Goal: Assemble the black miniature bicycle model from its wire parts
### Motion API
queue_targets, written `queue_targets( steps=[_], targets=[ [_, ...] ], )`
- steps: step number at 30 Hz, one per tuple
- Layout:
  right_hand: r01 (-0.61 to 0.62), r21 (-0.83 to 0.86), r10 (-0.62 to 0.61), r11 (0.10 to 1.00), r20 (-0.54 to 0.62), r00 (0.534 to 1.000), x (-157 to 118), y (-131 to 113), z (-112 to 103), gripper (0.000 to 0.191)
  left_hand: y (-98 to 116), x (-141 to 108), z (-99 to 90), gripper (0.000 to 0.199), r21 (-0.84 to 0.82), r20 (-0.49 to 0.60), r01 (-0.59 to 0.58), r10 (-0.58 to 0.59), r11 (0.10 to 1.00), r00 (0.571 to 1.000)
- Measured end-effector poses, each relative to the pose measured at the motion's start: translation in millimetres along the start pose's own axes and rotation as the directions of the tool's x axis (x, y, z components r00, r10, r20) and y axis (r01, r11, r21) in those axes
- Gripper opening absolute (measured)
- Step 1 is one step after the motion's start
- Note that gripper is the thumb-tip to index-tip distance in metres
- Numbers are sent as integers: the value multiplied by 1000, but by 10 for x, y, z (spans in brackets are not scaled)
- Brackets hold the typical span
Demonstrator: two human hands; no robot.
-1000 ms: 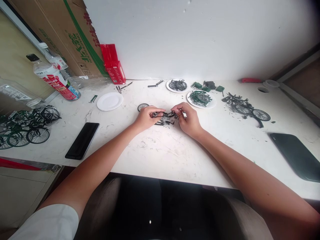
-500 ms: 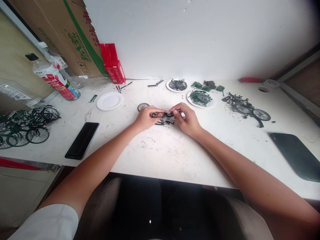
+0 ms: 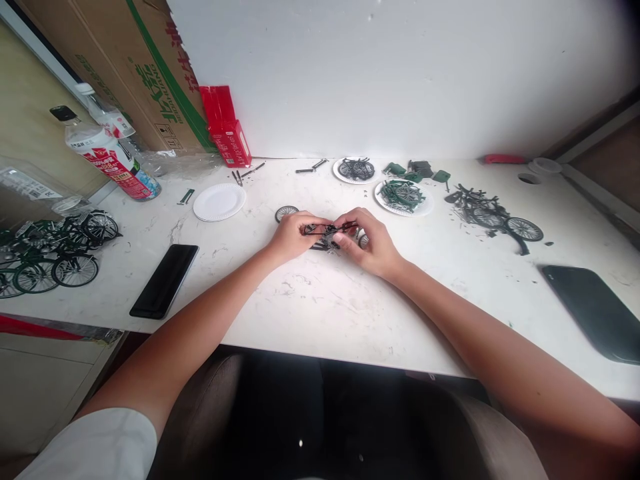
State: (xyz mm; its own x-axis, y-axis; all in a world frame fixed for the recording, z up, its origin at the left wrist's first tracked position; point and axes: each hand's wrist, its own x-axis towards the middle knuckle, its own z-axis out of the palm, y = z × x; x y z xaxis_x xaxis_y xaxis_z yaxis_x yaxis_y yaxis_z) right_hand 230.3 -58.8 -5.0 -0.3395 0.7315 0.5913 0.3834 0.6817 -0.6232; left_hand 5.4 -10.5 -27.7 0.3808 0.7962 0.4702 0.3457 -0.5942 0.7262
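Note:
My left hand point(image 3: 293, 238) is closed, thumb and fingertips pinching a small dark model bicycle frame point(image 3: 315, 231). Close against it, my right hand point(image 3: 370, 243) has its fingers bent around the right end of the dark parts, the thumb lower and a little apart. Exactly what the right fingertips grip is partly hidden. Beneath the fingertips lie several small grey and black bicycle parts point(image 3: 330, 241) on the white table point(image 3: 320, 307). A loose spoked wheel point(image 3: 287, 212) lies just behind my left hand.
Paper plates hold dark wheels point(image 3: 356, 170) and green frames point(image 3: 400, 196); another plate point(image 3: 220, 203) is at left. A pile of dark parts point(image 3: 487, 212) lies right, assembled model bicycles point(image 3: 55, 253) left. Two phones point(image 3: 164, 281), a bottle point(image 3: 113, 160) and a red box point(image 3: 229, 133) stand around.
My right hand has shifted slightly left, its fingers now over the dark parts and its thumb lower and farther from the index finger. My left hand stays nearly still.

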Motion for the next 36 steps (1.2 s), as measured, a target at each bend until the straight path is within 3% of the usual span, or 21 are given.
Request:
queue_targets(
  steps=[5, 9, 14, 25, 36],
  targets=[
    [72, -2, -72, 997, 44, 996, -6, -51, 54, 35, 30, -6, 5, 29, -7, 1, 23, -23, 1000, 1000],
    [105, 13, -105, 994, 60, 993, -14, -61, 96, 31, 38, -14, 15, 33, 10, 4, 39, -39, 999, 999],
    [157, -63, -153, 986, 63, 986, -11, -60, 94, 16, 55, -18, 31, 26, 6, 9, -2, 2, 1000, 1000],
    [291, -143, -292, 946, 18, 956, -9, -105, 100, 15, 88, -27, -12, 26, 70, 39, -117, 115, 991, 993],
    [210, -313, -250, 926, -94, 964, -3, -85, 69, 16, 132, -31, 26, 33, 0, 3, -69, 69, 998, 998]
  ],
)
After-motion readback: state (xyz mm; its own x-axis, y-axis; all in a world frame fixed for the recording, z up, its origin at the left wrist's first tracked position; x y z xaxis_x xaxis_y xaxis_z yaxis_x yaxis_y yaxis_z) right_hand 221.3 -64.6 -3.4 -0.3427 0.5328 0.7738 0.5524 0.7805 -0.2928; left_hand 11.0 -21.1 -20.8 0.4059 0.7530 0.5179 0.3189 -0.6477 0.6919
